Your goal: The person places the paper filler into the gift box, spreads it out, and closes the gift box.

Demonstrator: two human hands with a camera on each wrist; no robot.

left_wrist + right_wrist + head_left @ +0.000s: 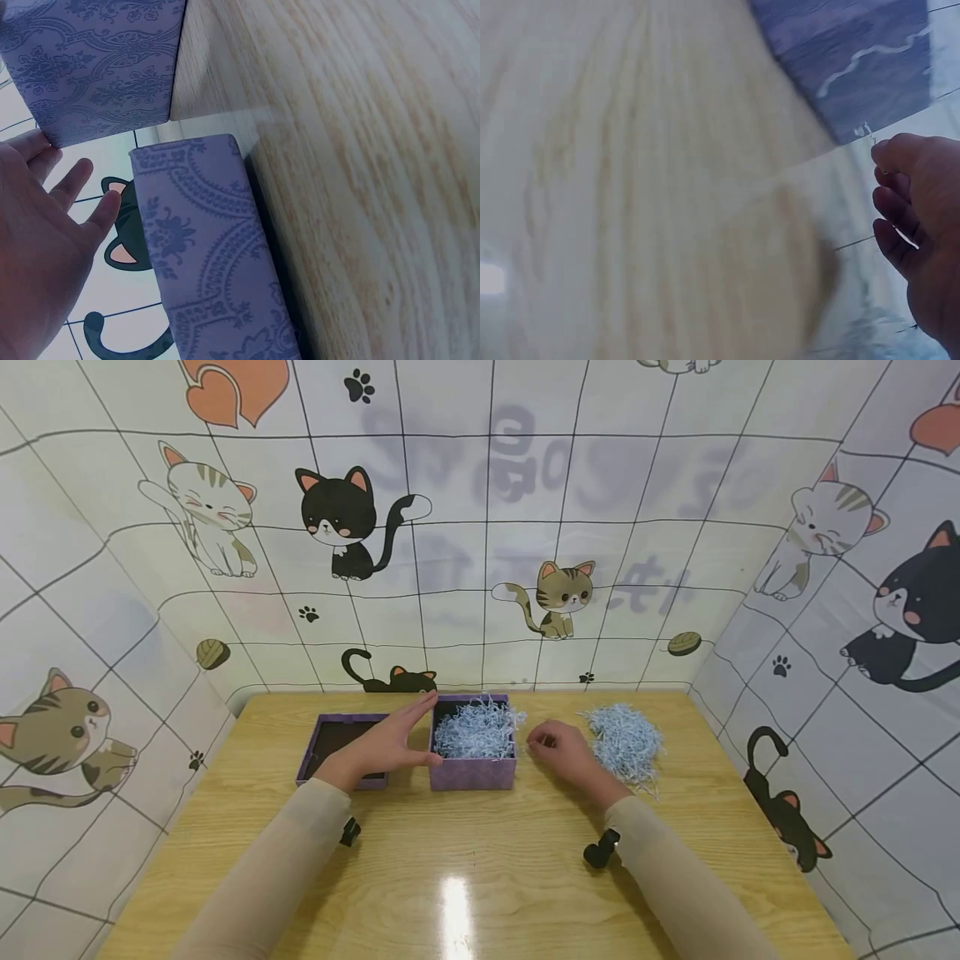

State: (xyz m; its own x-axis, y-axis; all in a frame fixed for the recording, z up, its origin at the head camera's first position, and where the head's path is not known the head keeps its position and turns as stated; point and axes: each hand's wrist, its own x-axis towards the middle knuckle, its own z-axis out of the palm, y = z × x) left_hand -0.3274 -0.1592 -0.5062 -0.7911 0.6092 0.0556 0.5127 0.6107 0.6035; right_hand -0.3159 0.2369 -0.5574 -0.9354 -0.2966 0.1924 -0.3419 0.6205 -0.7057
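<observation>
A purple patterned box (472, 774) stands upright, filled with pale blue shredded paper (478, 733), some strands sticking out over its right rim. Along the box's left side, my left hand (381, 745) spreads its fingers, with fingertips at the back left corner and the thumb by the front left corner. In the left wrist view, those fingers (72, 184) are extended beside the box wall. To the right of the box is my right hand (564, 750), its fingers bent. The right wrist view has its thumb and forefinger pinching a thin paper strand (868, 132).
Left of the box lies a purple lid (343, 720), dark inside, partly behind my left hand. A loose pile of pale blue shredded paper (628, 743) sits right of my right hand. Behind the wooden table (420, 877) rises a cat-print wall covering (465, 552).
</observation>
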